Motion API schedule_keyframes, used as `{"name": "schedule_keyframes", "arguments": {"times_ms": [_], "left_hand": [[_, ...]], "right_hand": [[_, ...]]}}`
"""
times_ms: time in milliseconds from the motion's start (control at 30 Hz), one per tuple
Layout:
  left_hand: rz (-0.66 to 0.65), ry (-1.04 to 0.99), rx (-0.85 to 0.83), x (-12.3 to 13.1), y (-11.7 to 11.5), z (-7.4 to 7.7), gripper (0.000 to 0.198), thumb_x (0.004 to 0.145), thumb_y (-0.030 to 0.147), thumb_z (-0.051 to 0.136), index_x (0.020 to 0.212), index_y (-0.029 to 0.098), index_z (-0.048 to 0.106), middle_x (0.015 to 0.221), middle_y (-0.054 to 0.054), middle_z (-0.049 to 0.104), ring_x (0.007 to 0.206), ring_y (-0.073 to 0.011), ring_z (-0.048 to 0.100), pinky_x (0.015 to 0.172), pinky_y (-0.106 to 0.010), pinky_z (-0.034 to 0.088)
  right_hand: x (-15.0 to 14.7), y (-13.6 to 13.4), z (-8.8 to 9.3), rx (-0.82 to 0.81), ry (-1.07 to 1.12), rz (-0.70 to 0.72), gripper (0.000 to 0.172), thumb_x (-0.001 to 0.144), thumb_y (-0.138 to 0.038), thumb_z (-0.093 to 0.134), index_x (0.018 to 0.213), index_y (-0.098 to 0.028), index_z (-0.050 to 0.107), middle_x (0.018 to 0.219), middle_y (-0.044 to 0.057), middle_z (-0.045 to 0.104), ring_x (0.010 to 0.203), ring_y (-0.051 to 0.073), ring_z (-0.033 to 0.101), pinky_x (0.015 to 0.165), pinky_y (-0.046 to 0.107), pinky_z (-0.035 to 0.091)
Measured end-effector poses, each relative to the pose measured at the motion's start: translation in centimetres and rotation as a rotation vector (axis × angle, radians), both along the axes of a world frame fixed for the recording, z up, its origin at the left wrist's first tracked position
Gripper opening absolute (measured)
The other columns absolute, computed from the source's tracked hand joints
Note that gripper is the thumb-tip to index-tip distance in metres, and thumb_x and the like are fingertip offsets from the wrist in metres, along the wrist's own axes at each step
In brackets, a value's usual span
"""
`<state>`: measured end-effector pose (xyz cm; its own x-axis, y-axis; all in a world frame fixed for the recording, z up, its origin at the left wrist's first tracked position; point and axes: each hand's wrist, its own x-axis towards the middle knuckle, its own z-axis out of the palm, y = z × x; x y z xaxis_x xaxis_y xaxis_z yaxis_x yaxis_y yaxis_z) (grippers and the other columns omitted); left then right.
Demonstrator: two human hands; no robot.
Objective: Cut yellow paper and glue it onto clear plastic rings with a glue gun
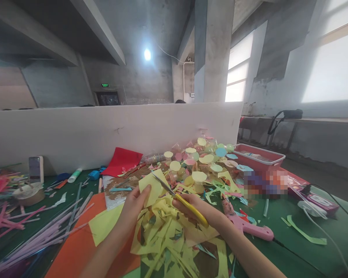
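Note:
My left hand (139,199) pinches a small yellow sheet of paper (152,187) by its lower left edge. In my right hand (195,206) is a pair of scissors (193,208) with yellow handles; the blades lie over the top right of the sheet, and I cannot tell whether they are cutting into it. Below both hands is a heap of yellow paper scraps (162,239). Another yellow sheet (106,224) lies left of my left wrist, on orange paper (72,235). Several round paper pieces (198,176) stand beyond my hands.
A pink glue gun (252,227) with a cord lies at right, near a pink plastic basket (278,159). Pink and purple strips (46,235) spread over the left side. A phone (36,170) leans by a tub (29,194). A white partition (60,135) closes the table's back.

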<state>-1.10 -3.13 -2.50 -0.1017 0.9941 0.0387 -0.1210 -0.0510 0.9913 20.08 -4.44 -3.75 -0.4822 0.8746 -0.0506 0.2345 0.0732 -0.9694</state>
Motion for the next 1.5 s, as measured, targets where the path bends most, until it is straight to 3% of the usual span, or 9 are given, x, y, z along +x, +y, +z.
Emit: {"name": "schedule_keyframes", "arguments": {"times_ms": [267, 467, 600, 800, 967, 1033, 1233, 1500], "left_hand": [[-0.07, -0.066, 0.067, 0.7, -0.8, 0.7, 0.062, 0.071, 0.042, 0.074, 0.127, 0.02, 0.057, 0.112, -0.01, 0.072, 0.092, -0.0267, 0.07, 0.073, -0.032, 0.056], [-0.083, -0.031, 0.067, 0.3, -0.4, 0.3, 0.067, 0.065, 0.044, 0.078, 0.124, 0.018, 0.058, 0.111, -0.011, 0.073, 0.09, -0.0273, 0.071, 0.07, -0.031, 0.056], [-0.081, -0.006, 0.05, 0.2, -0.2, 0.1, 0.067, 0.065, 0.044, 0.078, 0.124, 0.018, 0.059, 0.108, -0.011, 0.074, 0.084, -0.0263, 0.072, 0.066, -0.03, 0.055], [-0.062, -0.039, 0.047, 0.4, -0.6, 0.5, 0.064, 0.063, 0.044, 0.079, 0.119, 0.018, 0.061, 0.11, -0.01, 0.073, 0.089, -0.0262, 0.071, 0.069, -0.029, 0.056], [-0.046, -0.004, 0.027, 0.4, -0.5, 0.4, 0.062, 0.065, 0.047, 0.077, 0.119, 0.02, 0.063, 0.099, -0.008, 0.076, 0.082, -0.0254, 0.072, 0.067, -0.03, 0.056], [-0.038, 0.002, 0.017, 0.4, -0.4, 0.3, 0.064, 0.064, 0.047, 0.078, 0.12, 0.02, 0.063, 0.099, -0.009, 0.076, 0.079, -0.0251, 0.072, 0.065, -0.03, 0.056], [-0.069, -0.03, 0.028, 0.6, -0.7, 0.5, 0.059, 0.069, 0.042, 0.075, 0.123, 0.024, 0.06, 0.126, -0.011, 0.065, 0.089, -0.0243, 0.07, 0.062, -0.026, 0.056], [-0.063, -0.075, 0.04, 0.5, -0.4, 0.2, 0.064, 0.068, 0.037, 0.077, 0.127, 0.024, 0.057, 0.116, -0.008, 0.07, 0.088, -0.0194, 0.069, 0.067, -0.023, 0.052]], "right_hand": [[0.0, -0.5, 0.8, 0.018, -0.017, 0.011, 0.042, 0.082, -0.06, 0.059, 0.078, -0.022, 0.043, 0.062, -0.008, 0.031, 0.047, 0.006, 0.029, 0.043, 0.02, 0.029], [0.1, -1.4, 2.1, 0.197, -0.133, 0.015, 0.044, 0.085, -0.062, 0.055, 0.079, -0.021, 0.04, 0.071, -0.005, 0.034, 0.06, 0.01, 0.031, 0.056, 0.024, 0.031], [0.0, -1.0, 1.6, 0.124, -0.069, 0.023, 0.046, 0.084, -0.066, 0.053, 0.079, -0.022, 0.039, 0.068, -0.006, 0.031, 0.056, 0.009, 0.028, 0.051, 0.024, 0.028], [0.2, 0.0, -0.1, 0.039, -0.017, 0.007, 0.045, 0.081, -0.064, 0.057, 0.079, -0.021, 0.044, 0.062, -0.007, 0.032, 0.049, 0.007, 0.03, 0.043, 0.02, 0.029], [0.2, 0.4, -0.7, 0.025, -0.005, -0.019, 0.044, 0.079, -0.061, 0.062, 0.076, -0.021, 0.045, 0.061, -0.008, 0.034, 0.046, 0.006, 0.031, 0.04, 0.019, 0.03], [0.1, 0.4, -0.7, 0.02, 0.001, -0.013, 0.044, 0.08, -0.062, 0.06, 0.077, -0.021, 0.045, 0.061, -0.008, 0.034, 0.045, 0.006, 0.031, 0.04, 0.018, 0.03], [0.1, -0.2, 0.2, 0.046, -0.017, -0.003, 0.047, 0.081, -0.065, 0.057, 0.075, -0.021, 0.042, 0.061, -0.007, 0.034, 0.047, 0.006, 0.031, 0.042, 0.019, 0.03], [0.4, -0.6, 0.7, 0.083, -0.019, 0.041, 0.048, 0.08, -0.067, 0.057, 0.082, -0.022, 0.042, 0.067, -0.006, 0.034, 0.052, 0.008, 0.031, 0.047, 0.022, 0.031]]}}
